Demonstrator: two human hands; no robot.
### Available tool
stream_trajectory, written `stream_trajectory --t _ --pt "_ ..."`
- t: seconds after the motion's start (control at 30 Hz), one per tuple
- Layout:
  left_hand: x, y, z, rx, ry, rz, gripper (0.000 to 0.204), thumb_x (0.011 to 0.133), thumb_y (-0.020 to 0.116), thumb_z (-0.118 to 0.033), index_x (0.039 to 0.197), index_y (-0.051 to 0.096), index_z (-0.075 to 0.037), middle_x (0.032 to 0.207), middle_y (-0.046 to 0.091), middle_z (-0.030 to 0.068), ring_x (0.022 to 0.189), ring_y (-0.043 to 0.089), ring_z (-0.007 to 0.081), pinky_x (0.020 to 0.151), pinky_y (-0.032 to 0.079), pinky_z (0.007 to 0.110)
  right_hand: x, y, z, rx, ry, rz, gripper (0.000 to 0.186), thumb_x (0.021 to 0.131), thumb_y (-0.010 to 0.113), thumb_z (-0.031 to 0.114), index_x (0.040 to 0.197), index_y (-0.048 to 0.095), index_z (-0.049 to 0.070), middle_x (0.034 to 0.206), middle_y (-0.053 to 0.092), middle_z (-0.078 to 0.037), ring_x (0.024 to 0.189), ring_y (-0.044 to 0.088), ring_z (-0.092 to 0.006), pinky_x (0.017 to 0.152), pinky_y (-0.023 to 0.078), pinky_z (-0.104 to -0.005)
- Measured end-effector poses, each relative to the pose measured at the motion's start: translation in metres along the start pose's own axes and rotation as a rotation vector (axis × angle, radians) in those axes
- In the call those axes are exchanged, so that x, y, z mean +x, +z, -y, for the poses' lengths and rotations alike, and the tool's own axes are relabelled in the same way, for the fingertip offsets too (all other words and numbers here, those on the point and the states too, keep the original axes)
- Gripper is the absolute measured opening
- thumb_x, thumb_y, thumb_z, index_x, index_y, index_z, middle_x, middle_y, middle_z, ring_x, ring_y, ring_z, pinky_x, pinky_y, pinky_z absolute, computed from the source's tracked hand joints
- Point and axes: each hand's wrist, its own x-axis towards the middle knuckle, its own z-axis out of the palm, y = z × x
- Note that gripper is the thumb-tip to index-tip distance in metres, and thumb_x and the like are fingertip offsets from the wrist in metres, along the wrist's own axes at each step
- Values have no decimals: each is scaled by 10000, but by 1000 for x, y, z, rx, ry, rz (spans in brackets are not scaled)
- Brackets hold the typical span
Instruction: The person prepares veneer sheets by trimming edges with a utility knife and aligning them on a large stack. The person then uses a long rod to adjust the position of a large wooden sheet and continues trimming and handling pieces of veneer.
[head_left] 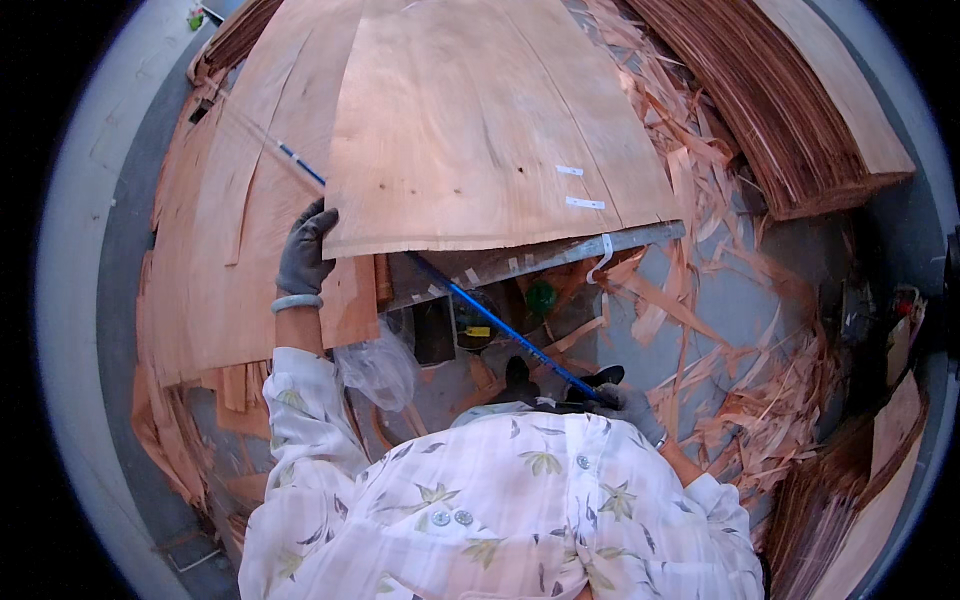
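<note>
A wide, thin wood veneer sheet (450, 120) lies in front of me, with two short white tape strips (585, 203) on its right part. My left hand (307, 252), in a grey glove, is closed on the sheet's near left corner. At my waist my right hand (628, 406), also gloved, is closed round the near end of a long blue pole (510, 335). The pole slants away to the left, passes beneath the sheet and shows again beyond its left edge. Other veneer sheets (215, 270) lie to the left, partly under this one.
Thick veneer stacks stand at the far right (780, 120) and near right (850, 500). Torn veneer strips (700, 300) litter the floor. Below the metal table edge (640, 237) are a clear plastic bag (378, 368), a green round object (540, 297) and a yellow item (477, 331).
</note>
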Motion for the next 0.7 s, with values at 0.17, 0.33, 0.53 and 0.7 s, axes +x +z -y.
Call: stream_trajectory --t 0.17,0.33,0.53,0.7 --pt "11 -53 42 -82 -157 34 321 840 568 -78 1148 555 11 1037 626 92 914 610 186 771 508 293 0 7 -4 210 152 -29 241 768 674 180 925 629 3 802 652 -137 688 618 -186 643 473 -314" --pt "9 -52 70 -34 -225 -7 364 834 578 -92 1183 538 7 1081 617 99 934 605 199 803 499 309 -2 -4 9 120 222 -53 237 795 649 188 930 626 -5 798 640 -134 711 593 -153 662 464 -301" --pt "21 -67 98 -28 -230 31 385 823 598 -95 1182 539 29 1075 620 108 932 599 199 821 486 311 -3 0 5 167 270 -96 262 805 641 191 971 627 -11 799 631 -123 721 588 -155 678 468 -293" --pt "25 -79 116 4 -211 10 257 815 620 -46 1059 600 32 997 638 98 875 595 186 802 476 287 9 4 16 181 268 -65 310 799 639 185 1043 620 -4 845 648 -149 753 615 -178 691 474 -293"
